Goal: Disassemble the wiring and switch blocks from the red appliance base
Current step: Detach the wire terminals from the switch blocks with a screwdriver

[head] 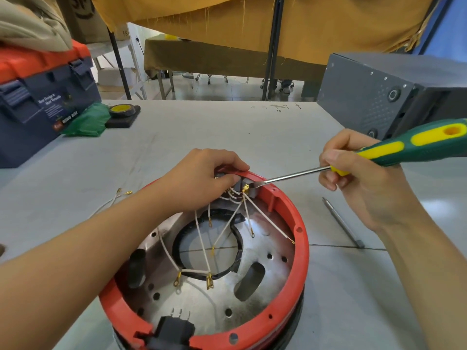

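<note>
Two hands (202,178), one screwdriver (394,150), one red base (300,248), one toolbox (38,97), one tape roll (122,110), one pen (342,222).

a mustard cloth (252,18) hangs over black poles (274,46). beyond, a draped table (202,56) stands on pale glossy floor tiles (214,90).

Bright, even daylight, soft shadows, wide-angle bending at edges, slight overall softness.

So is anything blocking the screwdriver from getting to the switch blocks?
Nothing visible does. The screwdriver in the right hand already has its tip at the switch blocks on the red base's far rim. The left hand holds that rim beside them.
</note>
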Motion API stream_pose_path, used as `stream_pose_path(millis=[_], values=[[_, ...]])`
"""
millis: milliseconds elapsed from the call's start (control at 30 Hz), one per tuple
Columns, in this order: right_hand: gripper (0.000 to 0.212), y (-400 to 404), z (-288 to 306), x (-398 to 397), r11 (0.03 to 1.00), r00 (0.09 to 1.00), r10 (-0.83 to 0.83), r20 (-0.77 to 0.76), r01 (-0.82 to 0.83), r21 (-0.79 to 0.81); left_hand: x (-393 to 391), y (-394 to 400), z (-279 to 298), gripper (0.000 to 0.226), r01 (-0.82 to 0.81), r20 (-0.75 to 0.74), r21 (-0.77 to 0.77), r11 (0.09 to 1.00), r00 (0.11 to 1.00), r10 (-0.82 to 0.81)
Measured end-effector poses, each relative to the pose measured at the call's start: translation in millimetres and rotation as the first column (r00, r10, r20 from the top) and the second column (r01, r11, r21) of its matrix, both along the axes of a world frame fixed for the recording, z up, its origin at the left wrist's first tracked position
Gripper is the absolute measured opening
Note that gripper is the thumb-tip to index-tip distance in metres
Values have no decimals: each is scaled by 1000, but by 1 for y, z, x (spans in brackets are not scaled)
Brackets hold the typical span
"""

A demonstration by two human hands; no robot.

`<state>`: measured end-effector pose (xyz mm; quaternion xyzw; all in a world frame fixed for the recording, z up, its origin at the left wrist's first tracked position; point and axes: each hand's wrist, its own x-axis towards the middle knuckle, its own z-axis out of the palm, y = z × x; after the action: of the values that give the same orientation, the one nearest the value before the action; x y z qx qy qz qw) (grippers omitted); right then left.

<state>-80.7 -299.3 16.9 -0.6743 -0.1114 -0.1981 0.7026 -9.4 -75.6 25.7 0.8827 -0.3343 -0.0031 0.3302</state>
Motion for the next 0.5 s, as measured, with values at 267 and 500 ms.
stream_pose_path(millis=[267,500], values=[[11,-2,-2,-1,987,997,-10,71,21,-157,1,1,0,25,8,19,6,1000,1000,-8],[12,-3,1,-4,956,996,12,89,14,-293,0,1,0,25,8,25,11,1000,1000,-8]])
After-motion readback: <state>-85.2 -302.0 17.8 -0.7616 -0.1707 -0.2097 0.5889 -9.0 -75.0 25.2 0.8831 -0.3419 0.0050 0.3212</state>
